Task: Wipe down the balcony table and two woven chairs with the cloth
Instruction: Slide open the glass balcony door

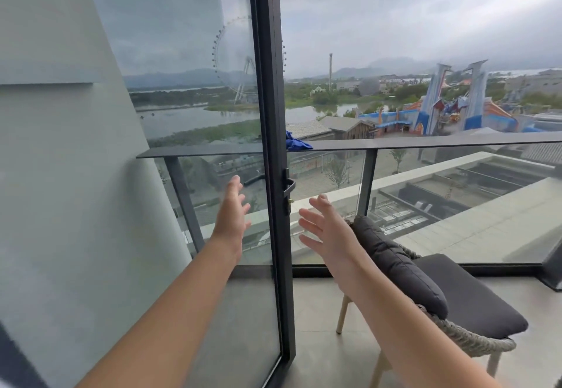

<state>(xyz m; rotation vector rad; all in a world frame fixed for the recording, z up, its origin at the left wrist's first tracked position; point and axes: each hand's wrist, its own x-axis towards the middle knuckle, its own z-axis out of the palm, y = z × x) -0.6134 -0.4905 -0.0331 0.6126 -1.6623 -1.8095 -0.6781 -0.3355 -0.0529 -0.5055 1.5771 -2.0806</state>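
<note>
Both hands reach forward, fingers spread and holding nothing: left hand (231,216) before the door (273,156), right hand (327,229) above the chair (450,299). The blue cloth (297,142) lies on the railing (425,141).

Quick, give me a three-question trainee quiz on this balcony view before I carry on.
1. True or false: the left hand grips the blue cloth.
2. Where does the cloth lie? A) on the chair B) on the railing top C) on the floor
3. Fill in: both hands, the right hand included, are ____ and hold nothing.

Key: 1 false; 2 B; 3 open
</note>
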